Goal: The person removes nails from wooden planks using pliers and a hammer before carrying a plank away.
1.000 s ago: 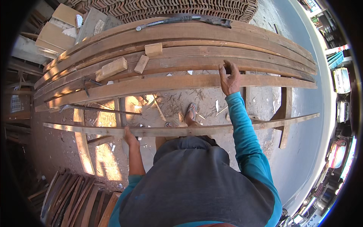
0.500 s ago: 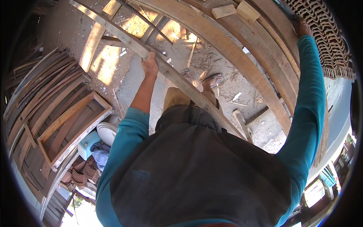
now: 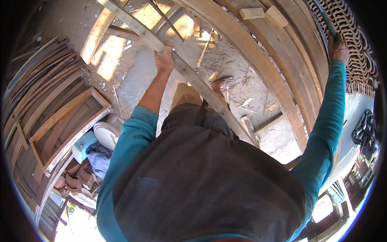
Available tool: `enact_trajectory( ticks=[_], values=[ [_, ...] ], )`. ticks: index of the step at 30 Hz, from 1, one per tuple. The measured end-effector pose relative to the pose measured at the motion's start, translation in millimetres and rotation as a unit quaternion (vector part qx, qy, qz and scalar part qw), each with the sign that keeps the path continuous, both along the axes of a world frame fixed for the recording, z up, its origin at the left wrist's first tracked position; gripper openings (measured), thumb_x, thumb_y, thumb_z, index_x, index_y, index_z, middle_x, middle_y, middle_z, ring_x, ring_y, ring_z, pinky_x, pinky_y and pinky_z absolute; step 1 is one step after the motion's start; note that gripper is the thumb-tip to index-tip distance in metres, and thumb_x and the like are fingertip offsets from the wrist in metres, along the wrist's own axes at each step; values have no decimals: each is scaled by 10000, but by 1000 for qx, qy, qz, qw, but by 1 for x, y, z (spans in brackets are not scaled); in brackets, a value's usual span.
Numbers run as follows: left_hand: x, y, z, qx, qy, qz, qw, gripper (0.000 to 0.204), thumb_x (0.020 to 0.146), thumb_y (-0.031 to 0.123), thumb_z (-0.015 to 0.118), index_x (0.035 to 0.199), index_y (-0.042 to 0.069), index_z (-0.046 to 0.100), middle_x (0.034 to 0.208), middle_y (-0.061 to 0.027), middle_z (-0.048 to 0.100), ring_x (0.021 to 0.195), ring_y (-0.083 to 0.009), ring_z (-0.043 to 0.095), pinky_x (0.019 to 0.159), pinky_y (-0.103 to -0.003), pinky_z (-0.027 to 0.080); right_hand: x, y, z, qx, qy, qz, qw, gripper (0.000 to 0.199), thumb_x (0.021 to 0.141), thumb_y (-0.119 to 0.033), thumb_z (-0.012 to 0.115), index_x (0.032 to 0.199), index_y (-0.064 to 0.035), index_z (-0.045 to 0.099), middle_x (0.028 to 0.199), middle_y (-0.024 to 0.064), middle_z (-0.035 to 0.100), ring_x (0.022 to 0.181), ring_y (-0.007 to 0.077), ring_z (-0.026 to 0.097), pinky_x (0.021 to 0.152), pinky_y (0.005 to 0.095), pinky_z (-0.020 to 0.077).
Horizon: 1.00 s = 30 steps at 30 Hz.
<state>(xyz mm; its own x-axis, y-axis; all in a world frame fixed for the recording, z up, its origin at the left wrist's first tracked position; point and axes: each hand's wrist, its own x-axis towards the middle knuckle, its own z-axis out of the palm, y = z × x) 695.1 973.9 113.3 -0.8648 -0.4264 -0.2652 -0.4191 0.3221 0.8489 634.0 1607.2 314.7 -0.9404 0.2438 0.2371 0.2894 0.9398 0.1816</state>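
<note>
My left hand point(image 3: 164, 61) is closed round a long, squared wooden beam point(image 3: 193, 77), which slants from the upper left down across the front of my legs. On the far right, my right hand point(image 3: 338, 50) grips the near end of a long, narrow, dark greenish strip point(image 3: 325, 19); its exact kind does not show. That hand is beside the stacked roof tiles point(image 3: 350, 30) and the outer edge of the wide planks point(image 3: 282, 60). Two short wood blocks, one of them a pale block point(image 3: 252, 13), lie on the planks.
Wood scraps and twigs litter the concrete floor point(image 3: 139, 76) around my sandalled foot point(image 3: 223, 83). At left lean many boards and a wooden frame point(image 3: 60, 121), near a white lidded bucket point(image 3: 107, 135), a light-blue container point(image 3: 82, 146) and a blue cloth point(image 3: 98, 159). A rebar rod point(image 3: 166, 19) lies ahead.
My right hand has come lower in the picture and more of the dark strip shows above it. My left hand keeps its grip on the beam; the whole view has shifted a little.
</note>
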Motion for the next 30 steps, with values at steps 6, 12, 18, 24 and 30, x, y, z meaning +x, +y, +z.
enact_trajectory(
  ticks=[6, 12, 18, 24, 30],
  values=[
    [0, -6, -18, 9, -1, -26, 1000, 626, 887, 406, 594, 1177, -147, 557, 1148, -272, 657, 1118, -412, 577, 1027, -451, 415, 127, -144, 67, -475, 33, -10, 879, 571, 947, -395, 673, 1303, 40, 575, 827, 70, 604, 659, 132, 561, 596, 270, 466],
    [0, -2, 15, 66, -33, -104, 992, 749, 911, 434, 583, 1288, -192, 418, 1319, -344, 529, 1200, -431, 516, 1104, -444, 350, 234, -330, 76, -703, 6, -69, 708, 740, 958, -285, 693, 1533, 16, 338, 845, 53, 619, 642, 102, 562, 515, 238, 436],
    [7, -3, 15, 78, 3, -103, 992, 867, 914, 473, 599, 1345, -224, 317, 1385, -337, 482, 1233, -443, 514, 1108, -439, 353, 290, -431, 35, -787, 19, -152, 598, 772, 954, -292, 714, 1526, 42, 317, 820, 46, 609, 622, 86, 541, 515, 228, 431],
    [8, -54, 5, 114, -139, -161, 971, 862, 896, 500, 655, 1382, -147, 358, 1292, -335, 536, 1146, -426, 576, 989, -478, 455, 330, -456, 11, -810, 155, -116, 553, 665, 908, -243, 759, 1389, 94, 447, 749, 34, 589, 545, 91, 530, 479, 215, 401],
    [43, -78, 76, -184, 5, -413, 892, 851, 773, 347, 813, 1464, 58, 409, 1255, -256, 554, 1163, -389, 566, 963, -506, 459, 318, -415, 24, -696, 190, -122, 682, 354, 920, -277, 742, 1101, -6, 606, 749, 16, 592, 648, 80, 579, 530, 246, 449]
  ],
)
